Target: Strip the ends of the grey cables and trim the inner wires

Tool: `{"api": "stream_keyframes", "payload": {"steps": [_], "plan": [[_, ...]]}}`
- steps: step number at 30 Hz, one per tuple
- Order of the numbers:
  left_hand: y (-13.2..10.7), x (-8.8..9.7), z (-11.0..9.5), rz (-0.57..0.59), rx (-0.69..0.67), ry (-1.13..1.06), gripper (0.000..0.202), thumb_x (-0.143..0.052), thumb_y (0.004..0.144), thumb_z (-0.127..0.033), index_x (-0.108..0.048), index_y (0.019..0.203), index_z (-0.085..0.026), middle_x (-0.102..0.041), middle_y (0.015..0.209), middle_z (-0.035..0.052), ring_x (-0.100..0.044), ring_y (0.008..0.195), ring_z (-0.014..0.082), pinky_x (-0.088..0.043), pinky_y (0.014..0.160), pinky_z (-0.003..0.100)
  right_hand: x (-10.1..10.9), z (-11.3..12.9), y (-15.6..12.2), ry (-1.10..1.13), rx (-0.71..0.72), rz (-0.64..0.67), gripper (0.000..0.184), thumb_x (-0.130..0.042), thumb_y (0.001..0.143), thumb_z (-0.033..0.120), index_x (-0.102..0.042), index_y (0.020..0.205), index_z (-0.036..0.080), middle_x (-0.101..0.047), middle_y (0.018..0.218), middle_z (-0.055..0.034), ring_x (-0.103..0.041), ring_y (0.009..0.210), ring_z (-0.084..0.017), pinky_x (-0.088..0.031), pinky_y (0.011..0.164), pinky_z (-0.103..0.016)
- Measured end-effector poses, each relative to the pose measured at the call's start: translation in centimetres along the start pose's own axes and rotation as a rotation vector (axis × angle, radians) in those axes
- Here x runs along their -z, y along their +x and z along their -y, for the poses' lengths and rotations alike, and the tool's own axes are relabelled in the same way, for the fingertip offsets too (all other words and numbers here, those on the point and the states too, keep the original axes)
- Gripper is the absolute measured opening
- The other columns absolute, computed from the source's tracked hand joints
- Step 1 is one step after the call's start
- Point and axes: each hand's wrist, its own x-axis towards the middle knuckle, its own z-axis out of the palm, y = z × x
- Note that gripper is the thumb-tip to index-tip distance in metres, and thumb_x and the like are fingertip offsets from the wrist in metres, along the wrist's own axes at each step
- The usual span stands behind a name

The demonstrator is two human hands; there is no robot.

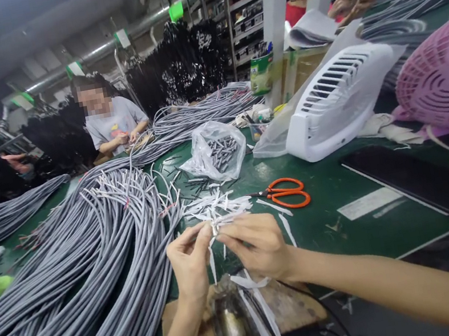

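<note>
My left hand point(189, 260) and my right hand point(260, 243) meet fingertip to fingertip, both closed in a pinch. Between them is a small whitish piece point(214, 229), mostly covered by the fingers, so its kind does not show. Just beyond lies a pile of white strips point(231, 206). More strips hang below the hands over a worn metal device point(234, 320) on a brown board point(294, 306). To the left of my left hand spreads a large bundle of grey cables point(96, 277) with pale ends. Orange-handled scissors point(290, 194) rest right of the pile.
Behind the strips stands a clear plastic bag point(221, 148) of short grey pieces. A white fan-like housing point(338, 101) and a pink fan point(446, 74) take up the right side. A dark flat panel point(417, 174) lies nearer. Two people point(116, 120) work across the table.
</note>
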Motion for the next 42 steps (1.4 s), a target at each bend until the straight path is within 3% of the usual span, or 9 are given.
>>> {"api": "stream_keyframes", "payload": {"steps": [2, 7, 12, 14, 16, 20, 33, 38, 42], "plan": [[-0.1, -0.1, -0.1, -0.022, -0.013, 0.003, 0.027, -0.069, 0.064, -0.038, -0.071, 0.07, -0.012, -0.043, 0.046, -0.0049, -0.026, 0.035, 0.002, -0.021, 0.033, 0.017, 0.1, -0.2, 0.1, -0.005, 0.037, -0.002, 0.019, -0.051, 0.084, 0.016, -0.061, 0.068, 0.014, -0.06, 0.052, -0.0016, -0.049, 0.043, -0.009, -0.039, 0.047, -0.022], [-0.2, -0.3, -0.3, -0.058, -0.116, 0.139, 0.021, -0.07, 0.061, -0.033, -0.071, 0.065, -0.013, -0.057, 0.053, 0.001, -0.047, 0.047, 0.0094, -0.036, 0.042, 0.019, 0.1, -0.4, 0.4, 0.003, -0.078, -0.036, 0.02, -0.05, 0.084, 0.013, -0.06, 0.067, 0.014, -0.061, 0.055, -0.0016, -0.052, 0.047, -0.009, -0.04, 0.049, -0.02], [1.5, 0.4, -0.6, -0.228, 0.083, -0.095, 0.031, -0.078, 0.049, -0.035, -0.067, 0.062, -0.01, -0.036, 0.04, -0.0089, -0.025, 0.033, 0.0005, -0.018, 0.031, 0.014, -0.2, 1.0, -0.9, 0.0, 0.15, 0.02, 0.026, -0.047, 0.088, 0.02, -0.06, 0.065, 0.019, -0.051, 0.046, 0.003, -0.044, 0.04, -0.008, -0.033, 0.043, -0.022], [2.1, 0.7, -0.9, -0.279, 0.109, -0.214, 0.036, -0.081, 0.042, -0.035, -0.065, 0.062, -0.009, -0.035, 0.041, -0.0101, -0.02, 0.033, -0.0018, -0.014, 0.03, 0.012, -0.3, 1.2, -1.0, 0.045, 0.205, 0.018, 0.029, -0.044, 0.089, 0.02, -0.058, 0.063, 0.021, -0.051, 0.046, 0.0037, -0.044, 0.04, -0.008, -0.033, 0.044, -0.022], [2.2, 0.7, -1.2, -0.229, 0.128, -0.269, 0.037, -0.081, 0.043, -0.035, -0.064, 0.062, -0.009, -0.04, 0.045, -0.0081, -0.021, 0.033, -0.0027, -0.014, 0.031, 0.011, -0.3, 0.7, -0.6, 0.042, 0.136, -0.009, 0.028, -0.044, 0.088, 0.017, -0.057, 0.064, 0.019, -0.054, 0.05, 0.0025, -0.046, 0.043, -0.008, -0.035, 0.046, -0.022], [1.2, 0.4, -1.5, -0.096, 0.16, -0.258, 0.035, -0.079, 0.049, -0.035, -0.066, 0.067, -0.009, -0.045, 0.051, -0.0052, -0.022, 0.034, -0.0033, -0.013, 0.031, 0.011, -0.3, -1.0, 0.7, -0.041, -0.204, 0.044, 0.022, -0.048, 0.086, 0.017, -0.059, 0.066, 0.015, -0.057, 0.054, 0.0001, -0.05, 0.047, -0.009, -0.038, 0.049, -0.021], [-0.1, 0.2, -0.9, 0.0, 0.154, -0.122, 0.036, -0.075, 0.056, -0.039, -0.068, 0.075, -0.009, -0.039, 0.048, -0.006, -0.024, 0.037, -0.0006, -0.018, 0.033, 0.012, -0.1, -1.0, 0.8, 0.089, -0.294, 0.145, 0.023, -0.048, 0.085, 0.02, -0.061, 0.067, 0.014, -0.06, 0.057, -0.0012, -0.048, 0.049, -0.009, -0.037, 0.051, -0.02], [-0.3, 0.3, -0.8, 0.032, 0.115, -0.099, 0.032, -0.073, 0.06, -0.039, -0.067, 0.07, -0.01, -0.036, 0.048, -0.0067, -0.024, 0.037, 0.0003, -0.018, 0.033, 0.013, -0.1, -0.9, 1.0, 0.283, -0.452, 0.191, 0.031, -0.047, 0.084, 0.025, -0.055, 0.057, 0.015, -0.046, 0.048, 0.0026, -0.034, 0.043, -0.007, -0.029, 0.042, -0.019], [-0.3, 0.5, -0.7, 0.061, 0.058, -0.02, 0.028, -0.069, 0.066, -0.038, -0.067, 0.072, -0.011, -0.035, 0.048, -0.0067, -0.025, 0.037, 0.0015, -0.021, 0.033, 0.014, -0.2, -1.0, 0.8, 0.414, -0.586, 0.245, 0.031, -0.047, 0.083, 0.033, -0.056, 0.059, 0.014, -0.045, 0.049, 0.002, -0.032, 0.045, -0.007, -0.027, 0.041, -0.02]]}}
